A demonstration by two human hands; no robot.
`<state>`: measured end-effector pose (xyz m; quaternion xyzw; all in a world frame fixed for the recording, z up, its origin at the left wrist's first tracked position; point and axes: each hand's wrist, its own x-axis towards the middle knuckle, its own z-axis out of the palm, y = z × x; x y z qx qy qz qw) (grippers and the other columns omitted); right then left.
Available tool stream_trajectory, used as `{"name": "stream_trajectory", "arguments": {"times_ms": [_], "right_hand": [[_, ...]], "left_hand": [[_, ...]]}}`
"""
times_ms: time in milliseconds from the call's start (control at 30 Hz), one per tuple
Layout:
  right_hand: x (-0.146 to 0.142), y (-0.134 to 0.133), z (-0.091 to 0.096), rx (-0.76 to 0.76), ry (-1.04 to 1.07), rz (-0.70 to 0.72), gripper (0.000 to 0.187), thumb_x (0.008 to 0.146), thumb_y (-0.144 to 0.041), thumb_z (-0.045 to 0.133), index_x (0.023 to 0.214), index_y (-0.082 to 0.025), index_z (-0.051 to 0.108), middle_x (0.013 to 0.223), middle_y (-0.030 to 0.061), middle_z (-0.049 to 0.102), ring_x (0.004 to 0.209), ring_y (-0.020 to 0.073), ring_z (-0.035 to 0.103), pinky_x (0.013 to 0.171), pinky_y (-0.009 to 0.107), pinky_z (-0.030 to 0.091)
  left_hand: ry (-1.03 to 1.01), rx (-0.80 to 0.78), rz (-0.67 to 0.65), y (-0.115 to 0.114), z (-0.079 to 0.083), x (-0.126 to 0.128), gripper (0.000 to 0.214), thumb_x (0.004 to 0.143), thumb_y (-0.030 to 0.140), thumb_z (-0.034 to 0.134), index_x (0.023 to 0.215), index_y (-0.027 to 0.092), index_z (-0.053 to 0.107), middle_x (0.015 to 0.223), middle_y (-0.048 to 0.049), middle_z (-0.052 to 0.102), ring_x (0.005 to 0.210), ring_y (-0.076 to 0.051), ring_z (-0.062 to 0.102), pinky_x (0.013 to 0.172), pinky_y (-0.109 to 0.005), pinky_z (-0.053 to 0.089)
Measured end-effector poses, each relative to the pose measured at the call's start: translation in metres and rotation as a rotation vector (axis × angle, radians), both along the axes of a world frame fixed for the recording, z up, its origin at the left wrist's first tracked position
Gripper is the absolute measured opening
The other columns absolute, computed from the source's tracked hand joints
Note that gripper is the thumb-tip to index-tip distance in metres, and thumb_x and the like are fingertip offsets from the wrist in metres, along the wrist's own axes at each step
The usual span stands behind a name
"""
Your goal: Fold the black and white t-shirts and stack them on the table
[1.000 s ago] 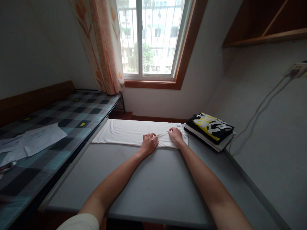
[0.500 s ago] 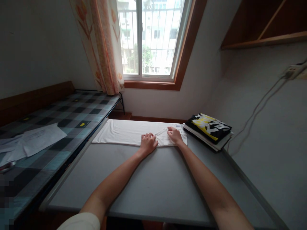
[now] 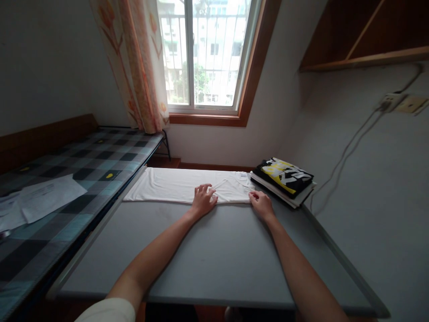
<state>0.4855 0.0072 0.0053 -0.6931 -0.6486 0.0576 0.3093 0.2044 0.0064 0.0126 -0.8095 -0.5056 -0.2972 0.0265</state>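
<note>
A white T-shirt (image 3: 170, 184) lies folded into a long strip across the far side of the grey table, a small label near its right end. My left hand (image 3: 203, 199) rests on the shirt right of its middle, fingers spread and bent on the cloth. At the shirt's near right corner, my right hand (image 3: 262, 205) has its thumb and fingers pinched together on the edge. Slanting creases run through the cloth between both hands.
Folded clothes (image 3: 284, 179), a black, yellow and white piece on top, are stacked by the wall at right. The grey table (image 3: 214, 255) spreads toward me. On the left, papers (image 3: 53, 197) lie on a checked bed (image 3: 97, 179). A cord (image 3: 345, 152) hangs from a socket.
My right hand has moved right and nearer, from the shirt's upper surface to its near right corner, and its fingers have closed there. The left hand stays nearly in place, its fingers slightly lifted.
</note>
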Motion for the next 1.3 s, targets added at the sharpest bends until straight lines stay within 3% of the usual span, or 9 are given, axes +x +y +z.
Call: {"name": "stream_trajectory", "arguments": {"times_ms": [133,233,367,500,667,800,1033,1300], "right_hand": [[0.004,-0.003,0.001,-0.024,0.078,0.016,0.031,0.081,-0.041,0.053,0.093,-0.020,0.072,0.080,0.0063,0.070,0.078,0.0219,0.062,0.077,0.033,0.044],[0.008,-0.004,0.003,-0.047,0.146,0.063,0.030,0.076,-0.037,0.057,0.098,-0.021,0.071,0.074,0.0031,0.069,0.073,0.0202,0.062,0.075,0.032,0.045],[0.013,-0.005,0.008,-0.061,0.131,0.082,0.030,0.075,-0.032,0.058,0.100,-0.020,0.071,0.076,0.0032,0.068,0.074,0.0203,0.062,0.075,0.032,0.044],[0.000,-0.012,0.012,0.073,-0.037,0.059,0.023,0.080,-0.027,0.055,0.095,-0.020,0.072,0.088,0.0072,0.068,0.090,0.0239,0.058,0.083,0.035,0.040],[-0.037,-0.023,0.013,0.152,-0.113,0.285,0.019,0.087,-0.029,0.056,0.090,-0.023,0.073,0.092,0.0060,0.068,0.097,0.0227,0.056,0.087,0.036,0.035],[-0.051,-0.027,0.008,0.128,-0.158,0.411,0.016,0.086,-0.031,0.061,0.092,-0.027,0.075,0.099,0.0055,0.067,0.096,0.0216,0.055,0.087,0.035,0.036],[-0.046,-0.027,0.002,0.110,-0.158,0.396,0.015,0.084,-0.029,0.063,0.092,-0.028,0.076,0.096,0.0054,0.067,0.096,0.0227,0.055,0.087,0.037,0.037],[-0.023,-0.024,0.000,0.082,-0.154,0.357,0.027,0.078,-0.013,0.056,0.094,-0.026,0.075,0.098,0.0046,0.067,0.100,0.0224,0.054,0.087,0.036,0.034]], "left_hand": [[0.059,-0.006,-0.286,0.000,-0.001,0.000,0.025,0.092,0.034,0.052,0.109,0.027,0.068,0.114,-0.0054,0.064,0.108,-0.021,0.053,0.097,-0.038,0.036],[0.096,-0.050,-0.384,-0.001,0.001,-0.001,0.025,0.095,0.034,0.047,0.102,0.027,0.071,0.101,-0.0039,0.067,0.098,-0.018,0.057,0.092,-0.035,0.037],[0.088,-0.046,-0.392,0.000,0.001,-0.002,0.024,0.093,0.032,0.049,0.094,0.026,0.072,0.098,-0.0032,0.068,0.094,-0.018,0.057,0.089,-0.034,0.039],[0.094,-0.034,-0.404,0.002,-0.001,-0.002,0.023,0.093,0.032,0.050,0.094,0.027,0.072,0.099,-0.0034,0.068,0.094,-0.018,0.057,0.089,-0.034,0.039],[0.097,-0.004,-0.370,0.003,-0.002,-0.002,0.025,0.095,0.031,0.049,0.105,0.026,0.070,0.104,-0.0052,0.066,0.099,-0.019,0.055,0.089,-0.034,0.039],[0.126,-0.008,-0.366,0.003,-0.003,-0.003,0.025,0.096,0.031,0.047,0.099,0.028,0.071,0.097,-0.0045,0.066,0.094,-0.017,0.055,0.088,-0.033,0.038],[0.128,-0.010,-0.379,0.004,-0.003,-0.003,0.026,0.096,0.031,0.046,0.094,0.027,0.072,0.091,-0.0030,0.066,0.086,-0.015,0.057,0.083,-0.031,0.038],[0.103,-0.010,-0.371,0.005,-0.007,-0.003,0.026,0.096,0.036,0.048,0.095,0.027,0.073,0.092,-0.0043,0.066,0.087,-0.016,0.057,0.081,-0.032,0.040]]}}
